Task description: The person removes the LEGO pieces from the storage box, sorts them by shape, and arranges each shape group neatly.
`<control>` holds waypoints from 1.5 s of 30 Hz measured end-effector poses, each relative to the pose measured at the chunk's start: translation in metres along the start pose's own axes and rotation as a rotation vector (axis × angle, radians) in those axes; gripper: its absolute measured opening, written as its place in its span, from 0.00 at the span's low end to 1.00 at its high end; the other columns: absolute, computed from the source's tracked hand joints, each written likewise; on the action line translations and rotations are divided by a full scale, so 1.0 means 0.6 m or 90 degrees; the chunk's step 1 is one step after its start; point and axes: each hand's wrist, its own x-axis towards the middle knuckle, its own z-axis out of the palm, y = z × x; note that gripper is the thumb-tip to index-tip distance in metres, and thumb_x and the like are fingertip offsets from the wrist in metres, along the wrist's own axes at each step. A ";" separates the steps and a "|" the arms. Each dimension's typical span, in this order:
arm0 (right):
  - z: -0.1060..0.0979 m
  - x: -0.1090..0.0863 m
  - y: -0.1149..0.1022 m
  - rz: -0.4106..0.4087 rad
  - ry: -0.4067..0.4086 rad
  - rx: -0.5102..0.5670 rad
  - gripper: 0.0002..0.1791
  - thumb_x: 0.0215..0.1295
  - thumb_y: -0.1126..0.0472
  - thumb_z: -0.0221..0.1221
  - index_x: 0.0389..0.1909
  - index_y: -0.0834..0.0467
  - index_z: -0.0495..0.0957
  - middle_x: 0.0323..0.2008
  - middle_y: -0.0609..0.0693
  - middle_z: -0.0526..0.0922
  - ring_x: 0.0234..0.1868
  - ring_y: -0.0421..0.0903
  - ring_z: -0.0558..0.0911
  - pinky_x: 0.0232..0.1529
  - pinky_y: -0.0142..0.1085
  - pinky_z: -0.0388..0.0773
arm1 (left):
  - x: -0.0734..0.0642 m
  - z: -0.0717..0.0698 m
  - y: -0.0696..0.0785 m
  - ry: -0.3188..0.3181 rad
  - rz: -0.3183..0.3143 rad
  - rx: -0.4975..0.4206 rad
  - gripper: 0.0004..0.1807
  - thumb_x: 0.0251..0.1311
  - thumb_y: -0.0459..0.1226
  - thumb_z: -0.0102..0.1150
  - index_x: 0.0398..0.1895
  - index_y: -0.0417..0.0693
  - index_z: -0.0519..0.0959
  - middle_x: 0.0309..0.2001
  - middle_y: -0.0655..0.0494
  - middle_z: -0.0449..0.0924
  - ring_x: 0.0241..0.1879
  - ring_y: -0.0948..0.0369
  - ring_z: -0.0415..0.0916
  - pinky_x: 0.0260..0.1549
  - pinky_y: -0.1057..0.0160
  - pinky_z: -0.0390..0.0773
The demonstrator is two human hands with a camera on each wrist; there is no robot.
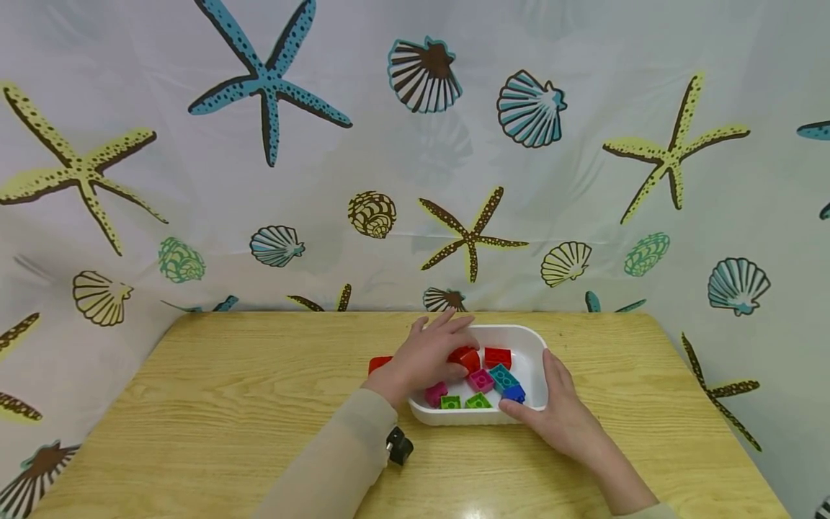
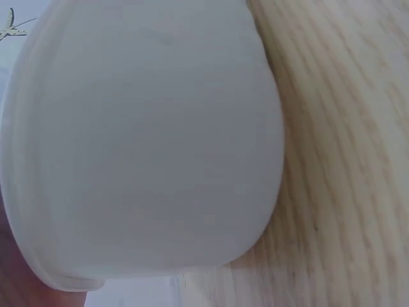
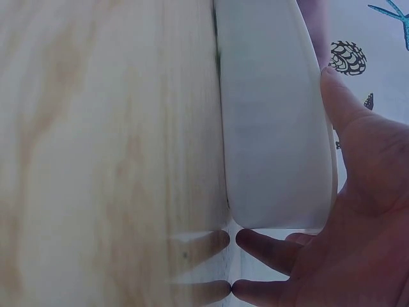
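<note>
A white plastic tub (image 1: 533, 339) stands on the wooden table with several toy bricks inside. My left hand (image 1: 431, 353) reaches over its left side, thumb and forefinger pinching a red brick (image 1: 465, 359); the wrist hides part of the tub. Around the near right corner spreads my right hand (image 1: 570, 418), thumb at the front rim and straight fingers along the end wall. In the right wrist view these fingers (image 3: 268, 251) extend beside the tub, tips near the table. Mostly the tub's outer wall (image 2: 153, 141) fills the left wrist view.
Inside the tub lie another red brick (image 1: 498, 357), a teal brick (image 1: 503, 377), a blue brick (image 1: 514, 393), pink bricks (image 1: 482, 380) and green bricks (image 1: 478, 401). A red piece (image 1: 378, 363) sits left of the tub, partly behind my arm. Behind the table (image 1: 259, 389) hangs a shell-patterned curtain (image 1: 337, 158).
</note>
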 end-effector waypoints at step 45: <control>0.002 -0.001 -0.003 0.016 0.003 -0.004 0.74 0.66 0.27 0.69 0.90 0.60 0.33 0.87 0.68 0.42 0.78 0.77 0.66 0.66 0.73 0.73 | -0.056 -0.068 -0.015 0.193 0.008 -0.114 0.23 0.68 0.43 0.79 0.64 0.55 0.87 0.63 0.59 0.87 0.65 0.53 0.75 0.66 0.49 0.79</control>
